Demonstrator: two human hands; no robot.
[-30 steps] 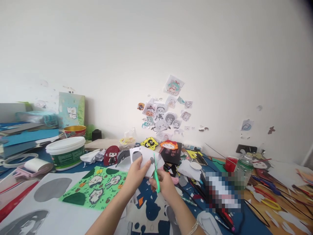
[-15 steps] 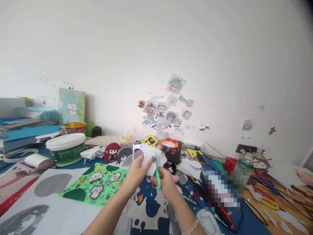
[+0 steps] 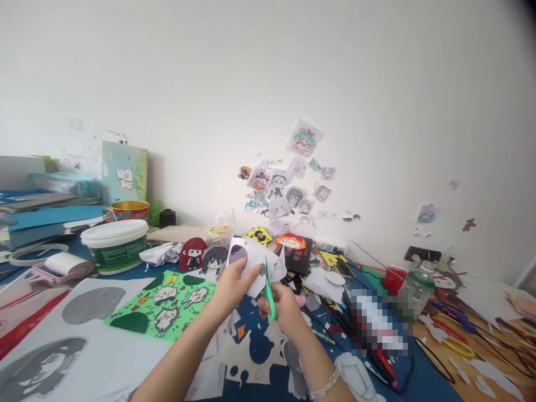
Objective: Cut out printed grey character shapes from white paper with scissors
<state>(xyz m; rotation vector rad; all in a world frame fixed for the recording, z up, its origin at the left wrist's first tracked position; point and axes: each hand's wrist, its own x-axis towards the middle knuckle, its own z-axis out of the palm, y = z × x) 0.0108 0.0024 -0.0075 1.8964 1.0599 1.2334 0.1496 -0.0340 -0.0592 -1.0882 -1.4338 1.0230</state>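
Observation:
A white sheet of paper (image 3: 253, 247) with grey printed shapes is pinched in my left hand (image 3: 235, 285), thumb on top. My right hand (image 3: 281, 306) is closed round the handles of green scissors (image 3: 270, 296). The scissor blades point up and away from me, against the right part of the sheet. Part of the paper curls up to the right of the blades. Below my hands lies a white sheet with cut-out holes (image 3: 251, 357) on the blue table cover.
A green drawn sheet (image 3: 184, 304) and a large printed sheet (image 3: 138, 363) lie to the left, before a white-lidded tub (image 3: 115, 245). Right of my hands are pens, paper scraps, yellow-handled pliers (image 3: 458, 347) and a glass jar (image 3: 419, 285). Cut-out drawings (image 3: 293, 195) cover part of the wall.
The camera view has shifted slightly. The held paper has tilted a little, while both hands keep their grip on the paper and scissors.

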